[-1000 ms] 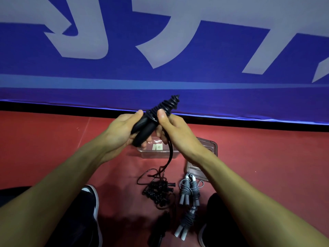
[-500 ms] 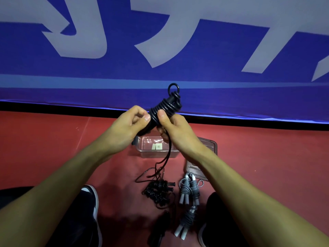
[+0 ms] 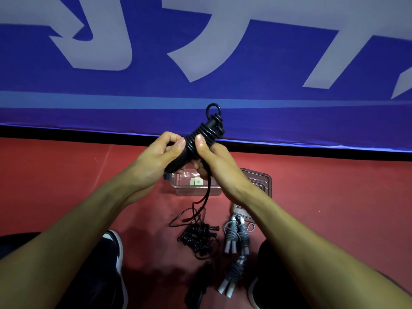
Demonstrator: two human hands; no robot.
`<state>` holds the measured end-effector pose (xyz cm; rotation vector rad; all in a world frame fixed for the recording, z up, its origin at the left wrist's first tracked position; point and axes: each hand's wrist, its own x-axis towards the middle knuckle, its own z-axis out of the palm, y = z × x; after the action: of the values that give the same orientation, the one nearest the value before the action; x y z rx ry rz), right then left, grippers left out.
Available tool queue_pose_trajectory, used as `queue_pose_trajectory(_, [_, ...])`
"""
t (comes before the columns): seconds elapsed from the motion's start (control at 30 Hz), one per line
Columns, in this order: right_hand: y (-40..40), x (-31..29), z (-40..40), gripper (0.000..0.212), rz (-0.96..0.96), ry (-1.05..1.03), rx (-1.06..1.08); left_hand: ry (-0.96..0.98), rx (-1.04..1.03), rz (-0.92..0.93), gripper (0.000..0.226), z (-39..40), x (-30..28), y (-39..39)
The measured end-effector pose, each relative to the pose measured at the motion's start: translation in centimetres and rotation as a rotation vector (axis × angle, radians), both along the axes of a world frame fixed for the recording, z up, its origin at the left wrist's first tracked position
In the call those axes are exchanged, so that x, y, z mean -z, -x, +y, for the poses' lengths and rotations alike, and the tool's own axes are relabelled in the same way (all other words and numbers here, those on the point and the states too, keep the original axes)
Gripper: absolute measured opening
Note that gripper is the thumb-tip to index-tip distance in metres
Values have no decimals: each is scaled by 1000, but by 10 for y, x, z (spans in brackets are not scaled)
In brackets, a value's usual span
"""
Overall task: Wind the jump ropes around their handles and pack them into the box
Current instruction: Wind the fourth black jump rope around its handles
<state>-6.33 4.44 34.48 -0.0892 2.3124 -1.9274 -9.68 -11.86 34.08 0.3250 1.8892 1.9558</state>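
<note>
Left shoe [image 3: 116,246]: dark with a white edge, on the red floor [image 3: 55,179] near the bottom left.
Left hand [image 3: 156,159]: its fingers curl round the lower part of the black jump rope [image 3: 200,137] and hold it up above the floor.
Black jump rope: it is wound in tight rings round its handles, tilted up to the right, with a small loop sticking out at the top. One loose end hangs down to the floor.
Right hand [image 3: 214,161]: it grips the same rope, thumb pressed on the rings, just beside the left thumb.
Box [image 3: 189,186]: clear, open, on the floor under the hands, near the blue wall banner [image 3: 245,90].
Black bundle [image 3: 198,237]: a wound black rope on the floor, below the box.
Grey ropes [image 3: 236,235]: wound bundles just right of the black bundle, one below the other.
Lid [image 3: 260,181]: flat on the floor, right of the box, partly hidden by the right arm.
</note>
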Motion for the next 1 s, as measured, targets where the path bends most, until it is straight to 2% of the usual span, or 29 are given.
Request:
queue_pose_trajectory(0.2, [1, 4, -4, 55, -41, -15, 31, 75, -76, 53, 30, 8, 5, -6])
queue_pose_trajectory(0.37, [1, 5, -3, 54, -39, -43, 36, -10, -68, -57, 37, 10, 7, -10])
queue_pose_trajectory(0.47, [0, 2, -2, 60, -61, -91, 24, -14, -89, -71, 39, 7, 2, -6])
queue_pose_trajectory(0.63, [0, 2, -4, 60, -71, -166, 29, 258, -81, 84, 46, -5, -2, 6])
queue_pose_trajectory(0.73, [1, 7, -5, 57, -50, -133, -10, 336, 41, 134, 34, -7, -5, 5])
queue_pose_trajectory(0.8, [0, 7, -7, 58, -45, -145, -38, 387, 118, 146, 38, -9, -7, 3])
queue_pose_trajectory(0.9, [1, 1, -5, 57, -49, -192, -54, 521, 79, 249, 38, -10, -9, 3])
queue_pose_trajectory(1.0, [-1, -5, -3, 58, -11, -354, -85, 660, 44, 371, 37, -4, -9, -3])
